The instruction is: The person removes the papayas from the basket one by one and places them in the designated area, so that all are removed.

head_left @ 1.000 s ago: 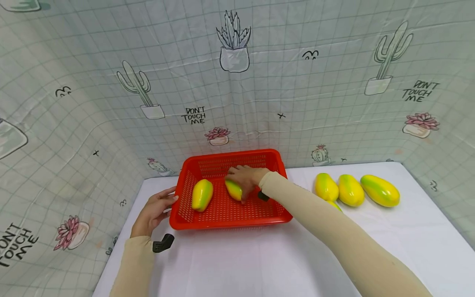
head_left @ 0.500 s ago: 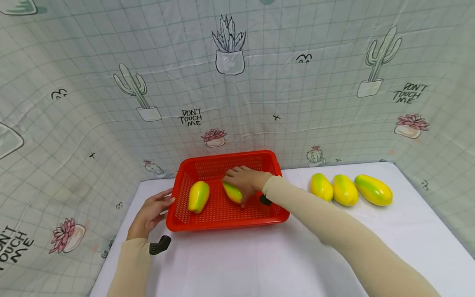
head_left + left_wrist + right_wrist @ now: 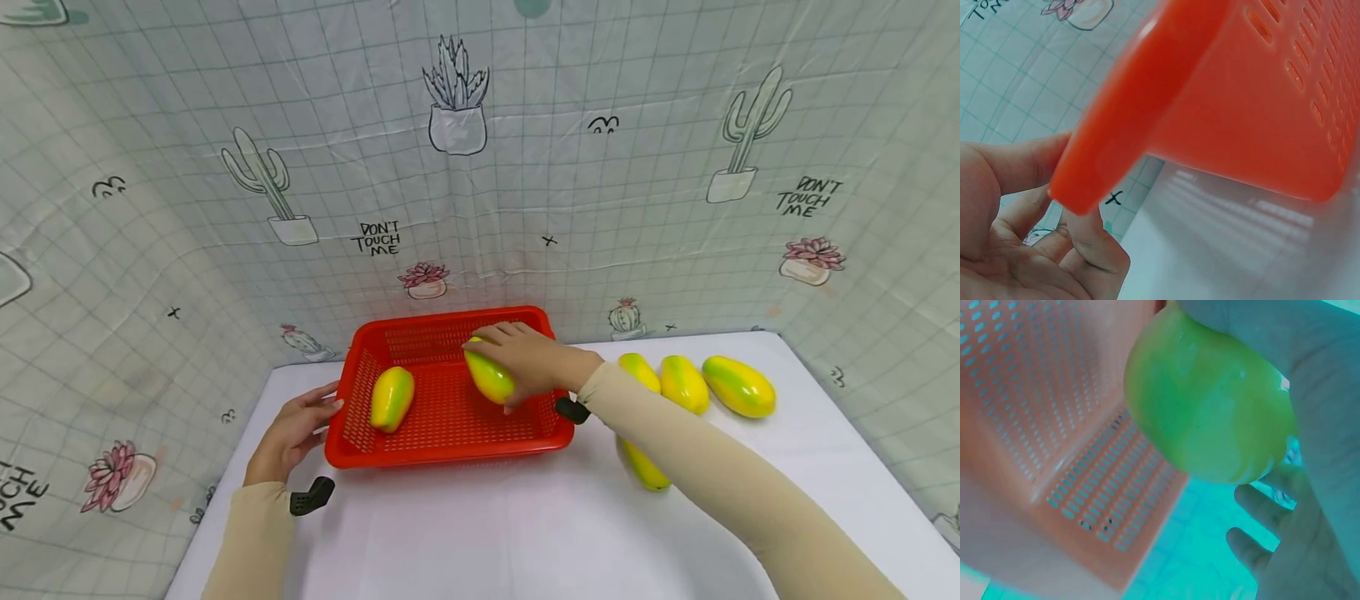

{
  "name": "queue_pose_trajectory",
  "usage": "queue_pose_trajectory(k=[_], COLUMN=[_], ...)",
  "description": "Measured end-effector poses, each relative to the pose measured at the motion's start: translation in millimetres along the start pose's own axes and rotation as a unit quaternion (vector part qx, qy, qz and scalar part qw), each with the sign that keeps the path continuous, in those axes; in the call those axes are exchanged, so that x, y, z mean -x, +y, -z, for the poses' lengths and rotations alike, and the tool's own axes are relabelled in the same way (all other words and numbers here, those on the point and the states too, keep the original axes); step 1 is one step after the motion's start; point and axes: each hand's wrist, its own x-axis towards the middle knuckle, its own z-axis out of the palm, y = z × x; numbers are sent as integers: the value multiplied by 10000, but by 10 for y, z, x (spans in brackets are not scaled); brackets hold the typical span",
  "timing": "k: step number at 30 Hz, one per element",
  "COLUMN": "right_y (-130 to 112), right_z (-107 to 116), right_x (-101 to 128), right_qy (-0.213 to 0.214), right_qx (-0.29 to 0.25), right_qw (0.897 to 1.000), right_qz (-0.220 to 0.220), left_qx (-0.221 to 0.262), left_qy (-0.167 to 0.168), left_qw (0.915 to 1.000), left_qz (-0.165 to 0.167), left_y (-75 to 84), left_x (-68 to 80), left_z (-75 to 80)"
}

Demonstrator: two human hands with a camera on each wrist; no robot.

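My right hand point(image 3: 527, 357) grips a glossy yellow-green papaya point(image 3: 489, 377) from above, over the right half of a red plastic basket point(image 3: 450, 454). In the right wrist view the papaya point(image 3: 1210, 406) sits between thumb and fingers, with the basket's slotted wall point(image 3: 1094, 487) beside it. Another papaya point(image 3: 392, 400) lies in the basket's left half. At the left rim, my left hand point(image 3: 295, 429) pinches the basket. The left wrist view shows the thumb on one side of the rim point(image 3: 1129, 106) and fingers under it.
On the white table point(image 3: 480, 533), right of the basket, lie more papayas: one at the far right point(image 3: 740, 386), one beside it point(image 3: 684, 384), and two partly behind my right forearm point(image 3: 697, 467). A grid-patterned cloth point(image 3: 525, 183) stands behind and along the sides.
My right hand has raised the papaya slightly and carried it rightward. A papaya below the forearm has come into view. My left hand stays on the rim, and the head view has shifted slightly.
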Motion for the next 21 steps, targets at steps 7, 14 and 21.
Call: queue_pose_trajectory(k=[7, 14, 21], right_y=[130, 257, 393], right_z=[30, 71, 76], right_x=[387, 759, 1115], right_qy=[698, 1186, 1645], right_qx=[-403, -861, -990], right_qw=[9966, 9872, 9779], right_qz=[-199, -635, -826], left_qx=[-47, -26, -58], left_qy=[-51, -51, -33], left_qw=[10000, 10000, 10000], left_qz=[-6, 14, -11], left_y=[-7, -13, -8], left_x=[-4, 3, 4], left_z=[15, -1, -9])
